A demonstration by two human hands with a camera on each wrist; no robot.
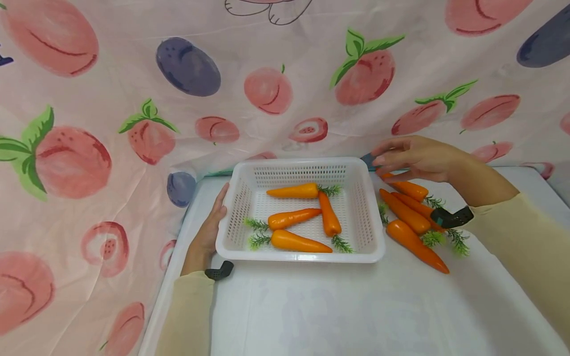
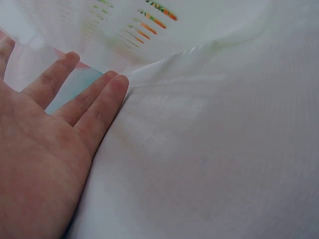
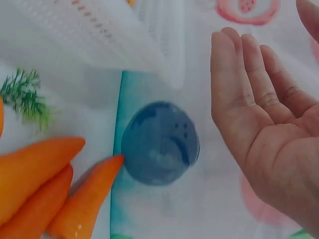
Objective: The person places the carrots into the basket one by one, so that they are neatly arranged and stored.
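Note:
A white plastic basket [image 1: 300, 256] with slotted walls stands on the table, several toy carrots inside it, among them one carrot [image 1: 294, 191] along the back. My left hand [image 1: 209, 232] rests against the basket's left side, its fingers straight along the wall in the left wrist view. Above the loose carrots to the right of the basket, my right hand [image 1: 418, 157] hovers with fingers extended and nothing in them. Beneath it lies a carrot [image 1: 411, 190], and nearer the front is another carrot [image 1: 416, 245]. In the right wrist view the palm [image 3: 279, 144] shows bare, apart from the carrots.
A white cloth [image 1: 311, 306] covers the table. Behind and to the left hangs a pink curtain [image 1: 267, 44] printed with fruit. Green leafy tops [image 1: 456, 241] of the loose carrots stick out to the right, under the right forearm.

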